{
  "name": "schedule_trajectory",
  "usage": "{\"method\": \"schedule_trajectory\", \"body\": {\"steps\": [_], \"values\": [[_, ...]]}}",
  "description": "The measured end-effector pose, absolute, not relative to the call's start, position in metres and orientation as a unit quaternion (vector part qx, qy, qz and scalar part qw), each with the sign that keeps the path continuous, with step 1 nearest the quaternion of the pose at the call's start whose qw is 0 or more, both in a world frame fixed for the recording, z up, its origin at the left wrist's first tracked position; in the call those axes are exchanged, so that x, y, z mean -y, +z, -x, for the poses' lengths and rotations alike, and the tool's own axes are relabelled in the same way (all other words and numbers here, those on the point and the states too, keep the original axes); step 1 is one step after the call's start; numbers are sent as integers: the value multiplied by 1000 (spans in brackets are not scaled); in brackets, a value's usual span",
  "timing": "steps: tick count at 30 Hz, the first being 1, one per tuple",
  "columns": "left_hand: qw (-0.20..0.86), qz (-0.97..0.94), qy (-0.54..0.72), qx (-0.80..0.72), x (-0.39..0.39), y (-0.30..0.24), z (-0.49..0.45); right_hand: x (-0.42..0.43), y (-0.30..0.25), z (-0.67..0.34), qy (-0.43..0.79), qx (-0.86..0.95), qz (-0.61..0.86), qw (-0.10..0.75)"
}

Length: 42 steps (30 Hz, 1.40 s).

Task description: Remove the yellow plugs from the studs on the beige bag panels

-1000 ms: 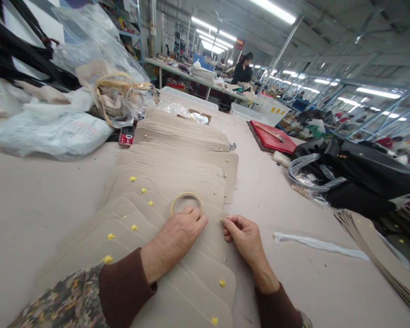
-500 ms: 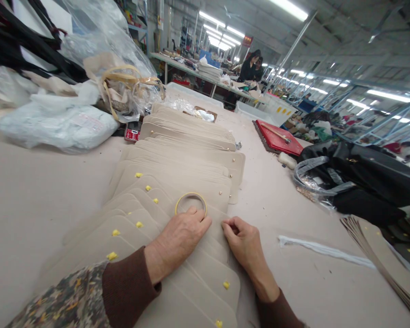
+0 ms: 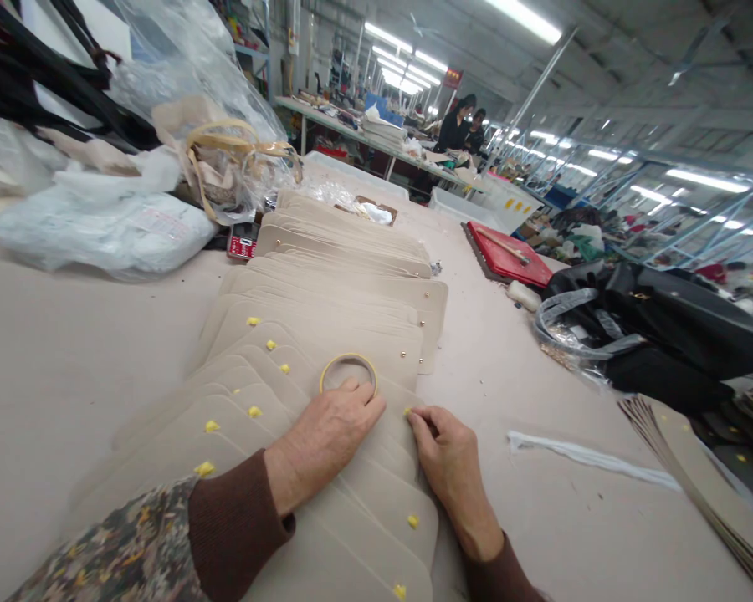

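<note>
A long overlapping row of beige leather panels runs up the table, some with small yellow tabs and brass studs. My left hand lies fingers-down on the near panels, its fingertips touching a roll of yellowish tape. My right hand sits at the panels' right edge, with thumb and forefinger pinched at a small yellow tab on a panel.
Plastic bags of material and straps are piled at the left. A red board and black bags lie at the right, with a white strip and stacked panels. Two people stand at a far table.
My right hand slid slightly toward me along the panel edge; a yellow tab now shows at its fingertips where a stud was. The left hand stayed on the tape roll.
</note>
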<state>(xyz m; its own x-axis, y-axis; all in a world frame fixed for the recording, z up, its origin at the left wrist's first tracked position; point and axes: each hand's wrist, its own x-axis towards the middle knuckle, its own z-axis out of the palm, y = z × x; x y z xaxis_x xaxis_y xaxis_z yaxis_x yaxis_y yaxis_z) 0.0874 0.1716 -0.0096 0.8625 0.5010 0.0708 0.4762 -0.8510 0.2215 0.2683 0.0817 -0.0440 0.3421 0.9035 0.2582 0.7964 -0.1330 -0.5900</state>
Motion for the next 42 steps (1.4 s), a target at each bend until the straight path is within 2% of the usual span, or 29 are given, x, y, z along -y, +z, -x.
{"method": "schedule_trajectory", "body": {"steps": [8, 14, 18, 21, 24, 26, 28, 34, 42], "values": [[73, -958, 94, -259, -173, -12, -86, -93, -39, -268, 114, 578, 745, 313], [76, -949, 186, -244, -181, -10, -78, -80, -26, -272, 192, 654, 688, 248], [111, -935, 257, -220, -182, -16, -77, -85, -25, -269, 212, 640, 703, 229], [131, -921, 313, -193, -179, -21, -77, -89, -27, -269, 228, 596, 720, 274], [141, -915, 332, -180, -177, -23, -77, -87, -27, -273, 231, 538, 719, 374], [143, -917, 325, -181, -176, -23, -76, -85, -23, -274, 221, 527, 696, 434], [146, -919, 319, -183, -175, -23, -76, -82, -17, -270, 194, 568, 656, 459], [142, -923, 308, -180, -172, -21, -76, -88, -4, -249, 82, 715, 546, 428], [195, -918, 289, -190, -172, -17, -76, -97, -14, -243, -39, 733, 536, 416]]}}
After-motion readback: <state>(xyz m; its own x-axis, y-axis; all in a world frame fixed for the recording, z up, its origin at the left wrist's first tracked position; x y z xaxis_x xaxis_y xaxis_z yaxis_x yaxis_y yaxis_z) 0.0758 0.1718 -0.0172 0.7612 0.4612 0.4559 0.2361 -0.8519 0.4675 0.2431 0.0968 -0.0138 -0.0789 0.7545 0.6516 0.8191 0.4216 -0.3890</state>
